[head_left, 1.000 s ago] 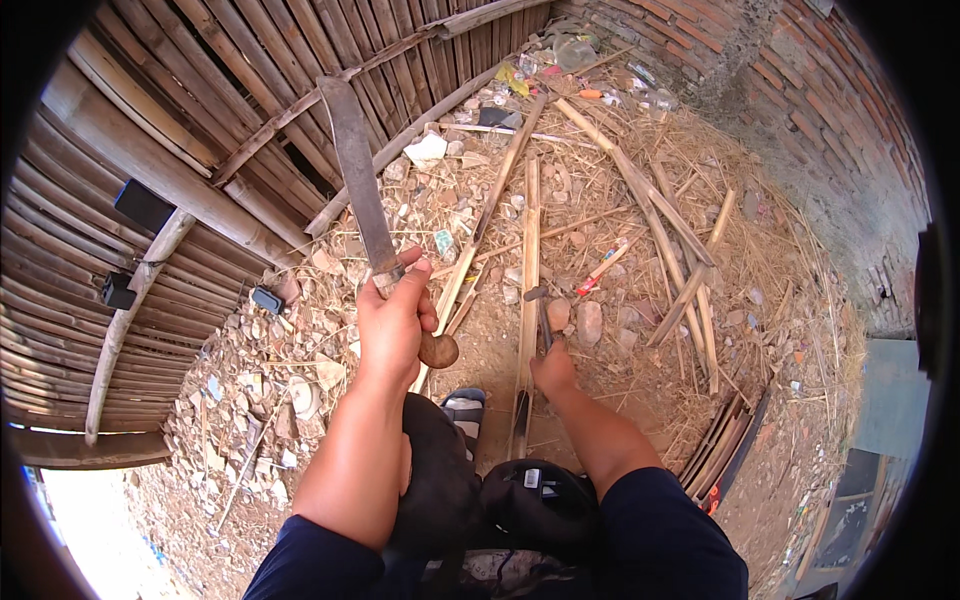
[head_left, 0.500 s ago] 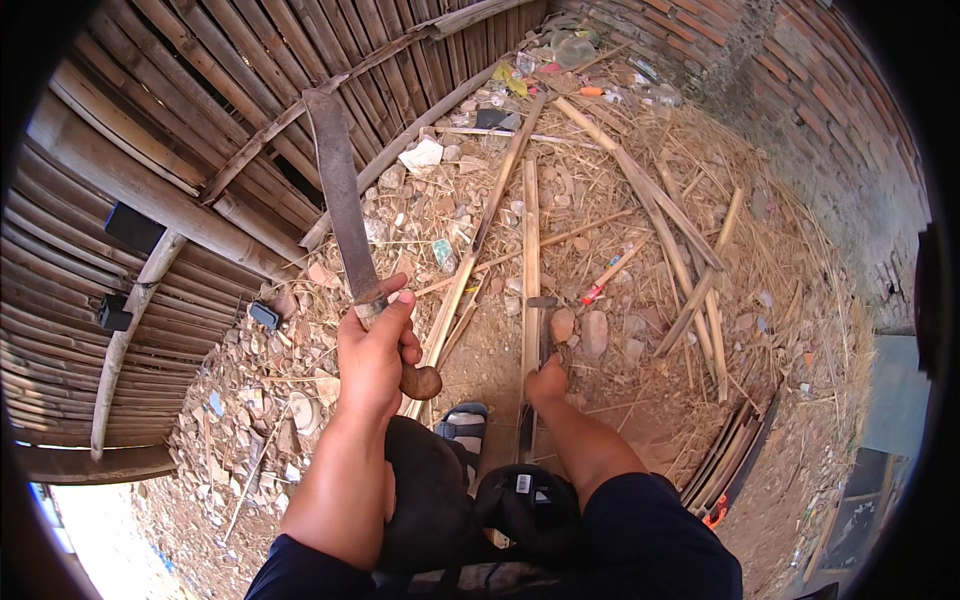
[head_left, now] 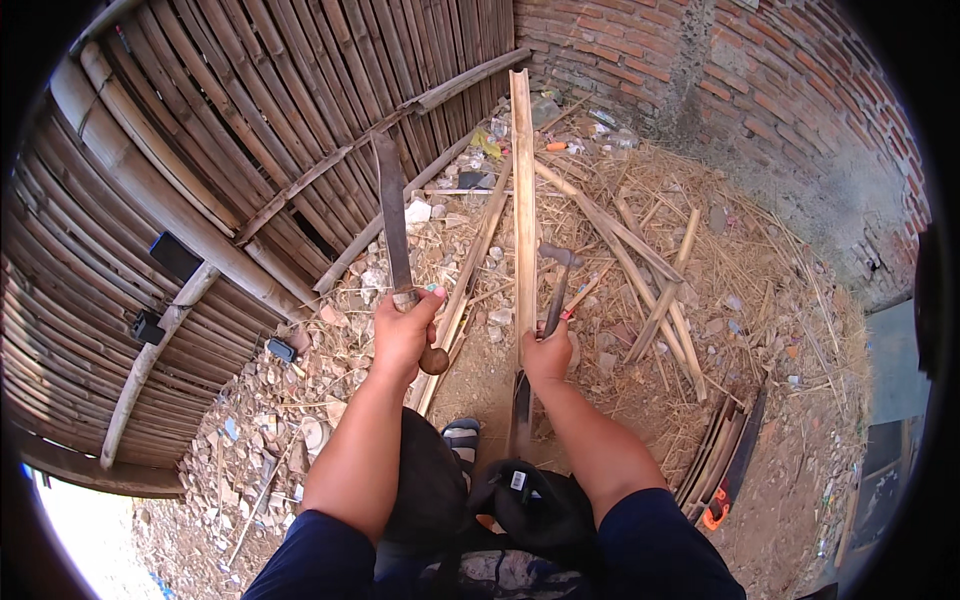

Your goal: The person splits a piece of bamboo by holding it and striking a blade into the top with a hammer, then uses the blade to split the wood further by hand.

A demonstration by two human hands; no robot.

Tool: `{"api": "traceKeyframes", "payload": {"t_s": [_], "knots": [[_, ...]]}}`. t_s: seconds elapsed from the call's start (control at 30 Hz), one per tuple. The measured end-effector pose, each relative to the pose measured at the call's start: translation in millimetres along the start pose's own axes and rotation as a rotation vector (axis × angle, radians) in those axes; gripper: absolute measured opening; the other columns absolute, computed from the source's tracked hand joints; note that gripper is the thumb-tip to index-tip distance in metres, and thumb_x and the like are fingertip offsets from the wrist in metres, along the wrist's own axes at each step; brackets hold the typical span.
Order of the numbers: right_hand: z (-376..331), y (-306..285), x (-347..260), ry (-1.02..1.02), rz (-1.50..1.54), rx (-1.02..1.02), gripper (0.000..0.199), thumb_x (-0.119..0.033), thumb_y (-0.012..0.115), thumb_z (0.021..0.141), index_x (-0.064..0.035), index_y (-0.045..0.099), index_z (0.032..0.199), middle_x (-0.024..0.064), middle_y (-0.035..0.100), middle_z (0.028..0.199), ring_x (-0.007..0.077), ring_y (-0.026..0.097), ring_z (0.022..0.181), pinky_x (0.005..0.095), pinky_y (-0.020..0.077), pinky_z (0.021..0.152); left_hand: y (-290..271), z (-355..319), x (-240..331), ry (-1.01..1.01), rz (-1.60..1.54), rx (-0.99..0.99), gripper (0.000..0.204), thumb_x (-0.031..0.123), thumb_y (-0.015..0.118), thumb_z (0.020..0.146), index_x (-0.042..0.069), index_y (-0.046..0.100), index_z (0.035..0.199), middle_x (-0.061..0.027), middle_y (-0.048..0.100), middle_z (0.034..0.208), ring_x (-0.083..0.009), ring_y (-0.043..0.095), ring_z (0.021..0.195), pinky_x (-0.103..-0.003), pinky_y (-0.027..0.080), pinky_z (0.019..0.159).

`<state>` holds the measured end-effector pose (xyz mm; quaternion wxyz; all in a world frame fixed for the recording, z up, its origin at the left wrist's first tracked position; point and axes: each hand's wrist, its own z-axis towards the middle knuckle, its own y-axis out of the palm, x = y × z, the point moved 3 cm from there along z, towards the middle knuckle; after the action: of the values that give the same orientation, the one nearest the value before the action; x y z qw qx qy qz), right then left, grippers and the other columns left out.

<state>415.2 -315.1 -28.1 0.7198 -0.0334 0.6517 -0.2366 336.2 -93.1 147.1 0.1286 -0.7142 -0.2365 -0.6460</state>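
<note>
My left hand is closed round the handle of a machete. Its dark, broad blade points up and away, and the knobbed wooden handle end sticks out below my fingers. A hammer is in my closed right hand, head uppermost. Against the same hand runs a long split bamboo strip, its pale hollow side showing; the fingers appear to grip it along with the hammer. Below this hand a dark length continues toward my knees; whether it belongs to the strip I cannot tell.
More bamboo strips lie crossed over straw at the right. A stack of dark strips with an orange-handled tool is at lower right. Rubble covers the left ground. A bamboo wall and brick wall meet behind.
The bamboo strip's far end has risen and now reaches higher, overlapping the wall's foot. My right hand and hammer have lifted with it. The machete has shifted right and stands more upright.
</note>
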Motion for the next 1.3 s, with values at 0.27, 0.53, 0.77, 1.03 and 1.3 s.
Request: {"api": "traceKeyframes", "payload": {"t_s": [0.27,0.53,0.77,1.03,1.3], "knots": [[8,-49,-59,-0.201,0.216,0.111,0.026,-0.011,0.079,0.08,-0.0047,0.061,0.098,0.0122,0.073,0.084,0.0291,0.074,0.076,0.0408,0.0562,0.071,87,11,65,0.193,-0.023,-0.119,0.035,0.015,0.088,0.082,0.007,0.057,0.095,-0.0025,0.067,0.085,-0.0062,0.051,0.054,-0.025,0.041,0.048],[11,-72,-72,-0.222,0.243,0.141,0.026,-0.011,0.079,0.081,-0.0051,0.063,0.1,0.0118,0.074,0.087,0.0279,0.074,0.078,0.0402,0.0565,0.072,148,18,93,0.327,-0.113,-0.087,0.037,0.014,0.089,0.08,0.003,0.058,0.098,-0.0054,0.07,0.088,-0.0083,0.057,0.059,-0.027,0.047,0.052],[10,-67,-73,-0.265,0.24,0.132,0.028,-0.011,0.079,0.08,-0.0045,0.066,0.105,0.0119,0.074,0.09,0.0283,0.074,0.079,0.0401,0.0573,0.073,148,32,107,0.439,0.07,0.097,0.035,0.015,0.089,0.078,0.001,0.063,0.098,-0.007,0.072,0.09,-0.0135,0.065,0.075,-0.03,0.054,0.07],[16,-65,-86,-0.356,0.268,0.126,0.03,-0.013,0.081,0.081,-0.0029,0.065,0.104,0.0115,0.074,0.091,0.0264,0.073,0.079,0.0385,0.0574,0.074,150,32,137,0.49,0.122,0.12,0.031,0.014,0.087,0.076,0.002,0.062,0.089,-0.0059,0.071,0.081,-0.013,0.065,0.07,-0.031,0.054,0.068],[37,-100,-134,-0.485,0.667,0.058,0.041,-0.021,0.087,0.083,0.0007,0.061,0.106,0.0117,0.073,0.105,0.0217,0.071,0.098,0.0357,0.0568,0.084,149,13,147,0.564,0.016,0.118,0.026,0.012,0.083,0.078,0.004,0.061,0.089,-0.004,0.068,0.081,-0.012,0.063,0.071,-0.032,0.052,0.067]]}}
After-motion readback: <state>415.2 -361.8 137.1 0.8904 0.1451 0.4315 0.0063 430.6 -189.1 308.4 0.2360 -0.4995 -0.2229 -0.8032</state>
